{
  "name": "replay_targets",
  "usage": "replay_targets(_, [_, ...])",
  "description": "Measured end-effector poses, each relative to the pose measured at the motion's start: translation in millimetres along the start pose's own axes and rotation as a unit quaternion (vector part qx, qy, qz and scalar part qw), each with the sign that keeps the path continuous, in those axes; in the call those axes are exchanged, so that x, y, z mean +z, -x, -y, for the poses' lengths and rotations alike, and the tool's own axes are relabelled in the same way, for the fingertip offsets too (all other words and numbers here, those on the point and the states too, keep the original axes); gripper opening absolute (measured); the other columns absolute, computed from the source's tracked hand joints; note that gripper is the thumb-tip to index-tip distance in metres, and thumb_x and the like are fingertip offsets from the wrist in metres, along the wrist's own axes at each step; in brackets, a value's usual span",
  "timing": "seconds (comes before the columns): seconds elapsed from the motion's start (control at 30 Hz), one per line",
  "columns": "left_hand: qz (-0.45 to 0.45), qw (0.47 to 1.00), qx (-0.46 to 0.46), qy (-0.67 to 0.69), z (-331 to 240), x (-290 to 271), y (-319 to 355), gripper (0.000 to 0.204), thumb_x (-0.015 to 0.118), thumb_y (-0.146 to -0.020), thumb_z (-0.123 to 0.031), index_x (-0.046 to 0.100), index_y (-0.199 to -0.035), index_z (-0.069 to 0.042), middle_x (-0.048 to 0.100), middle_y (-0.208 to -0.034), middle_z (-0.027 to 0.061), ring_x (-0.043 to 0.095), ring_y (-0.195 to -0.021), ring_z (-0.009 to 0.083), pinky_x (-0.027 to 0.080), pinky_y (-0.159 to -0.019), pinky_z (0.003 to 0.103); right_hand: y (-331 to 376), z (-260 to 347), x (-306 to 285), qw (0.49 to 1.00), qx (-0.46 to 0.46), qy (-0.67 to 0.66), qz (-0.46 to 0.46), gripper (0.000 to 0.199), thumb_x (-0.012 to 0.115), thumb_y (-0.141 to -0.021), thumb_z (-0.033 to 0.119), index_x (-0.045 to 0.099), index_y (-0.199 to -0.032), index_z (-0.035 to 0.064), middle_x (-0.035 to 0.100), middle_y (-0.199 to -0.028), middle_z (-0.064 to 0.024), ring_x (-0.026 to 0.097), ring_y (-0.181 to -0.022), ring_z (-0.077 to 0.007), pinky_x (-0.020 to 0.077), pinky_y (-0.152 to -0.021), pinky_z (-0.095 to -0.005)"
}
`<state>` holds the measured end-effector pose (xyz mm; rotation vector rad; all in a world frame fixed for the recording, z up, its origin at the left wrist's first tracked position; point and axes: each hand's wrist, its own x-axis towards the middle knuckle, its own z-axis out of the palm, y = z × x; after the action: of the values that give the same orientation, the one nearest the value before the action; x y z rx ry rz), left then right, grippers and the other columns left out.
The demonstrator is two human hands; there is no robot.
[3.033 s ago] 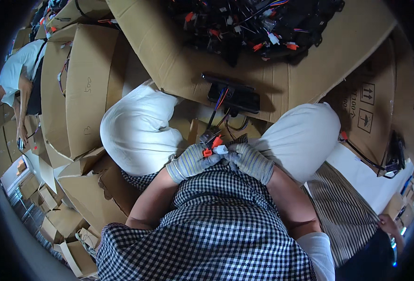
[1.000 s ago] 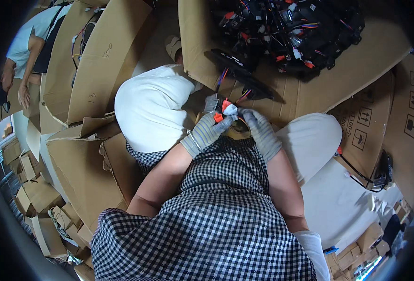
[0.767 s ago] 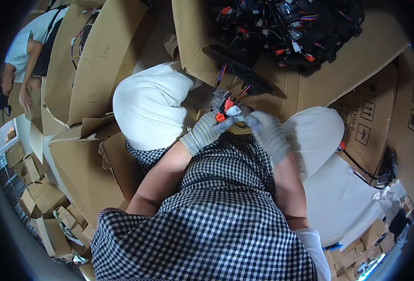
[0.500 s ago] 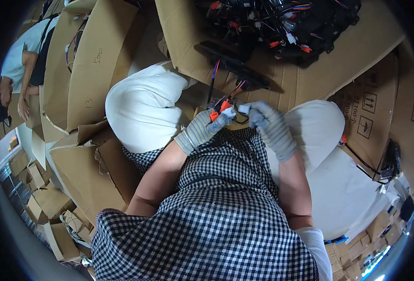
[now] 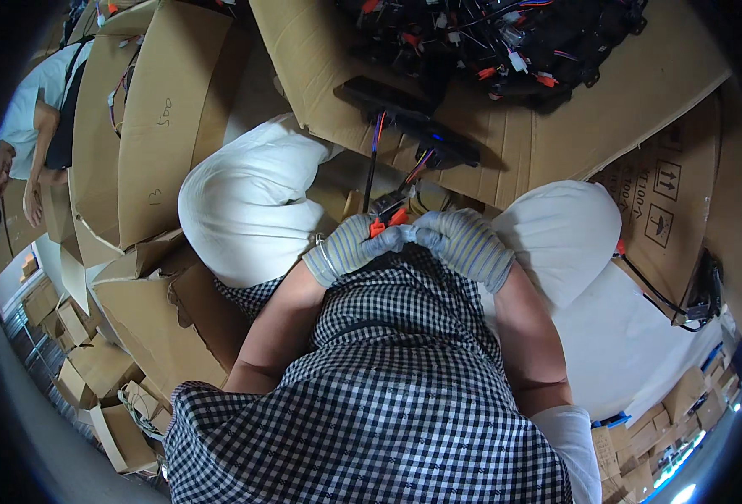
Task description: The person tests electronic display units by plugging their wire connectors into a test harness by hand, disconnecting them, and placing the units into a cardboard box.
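My left hand (image 5: pixel 347 249), in a striped grey glove, is closed around a white plug connector (image 5: pixel 409 233) and bunched wires. Red-orange connectors (image 5: pixel 377 228) stick out beside its fingers. My right hand (image 5: pixel 470 245), gloved alike, is pinched at the other side of the white connector, and the two hands meet there. Fingers cover most of the joint, so whether the halves are mated cannot be told. Coloured wires (image 5: pixel 419 165) run up to a flat black device (image 5: pixel 404 113) lying on the cardboard edge. A small blue light glows on the device.
A heap of black devices with wires and connectors (image 5: pixel 518 60) lies on the cardboard (image 5: pixel 547 143) ahead. Cardboard boxes (image 5: pixel 159 126) stand at the left, with a printed box (image 5: pixel 665 185) at the right. Another person's arm (image 5: pixel 41 143) shows at the far left.
My right hand has moved left and met my left hand at the white connector. A blue light now shows on the black device. The view has shifted slightly.
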<state>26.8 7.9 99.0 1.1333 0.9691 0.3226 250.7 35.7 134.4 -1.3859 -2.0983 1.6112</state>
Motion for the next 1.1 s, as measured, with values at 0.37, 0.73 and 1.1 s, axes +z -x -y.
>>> replay_targets(0.37, [-0.02, 0.992, -0.122, -0.017, -21.2, 0.7, 2.6, 0.045, 0.051, -0.089, -0.043, 0.061, -0.095, 0.001, 0.061, -0.074, 0.0052, 0.055, -0.071, 0.0124, 0.044, -0.066, 0.027, -5.4, -1.2, 7.0, 0.995, 0.054, 0.037, 0.077, 0.026, 0.049, -0.087, 0.033, 0.061, -0.093, 0.0109, 0.063, -0.078, -0.0147, 0.06, -0.074, -0.0327, 0.0449, -0.066, -0.0445])
replay_targets(0.73, [-0.033, 0.992, -0.12, 0.019, -16.1, 3.4, 6.1, 0.053, 0.048, -0.086, -0.055, 0.059, -0.089, -0.003, 0.053, -0.067, 0.0003, 0.047, -0.064, 0.01, 0.038, -0.058, 0.026, -6.0, 7.9, 3.4, 0.995, 0.074, -0.006, 0.071, 0.027, 0.051, -0.086, 0.033, 0.06, -0.088, 0.0076, 0.062, -0.075, -0.0151, 0.06, -0.072, -0.0333, 0.0449, -0.065, -0.0442])
replay_targets(1.1, [-0.038, 0.977, -0.203, 0.049, -28.9, -1.0, 0.8, 0.053, 0.048, -0.086, -0.056, 0.061, -0.084, -0.005, 0.051, -0.065, -0.0028, 0.044, -0.061, 0.0074, 0.035, -0.056, 0.024, -16.2, 2.0, 5.9, 0.992, 0.112, -0.029, 0.042, 0.022, 0.054, -0.086, 0.028, 0.061, -0.094, 0.0085, 0.063, -0.079, -0.0128, 0.061, -0.074, -0.0317, 0.0473, -0.068, -0.0419])
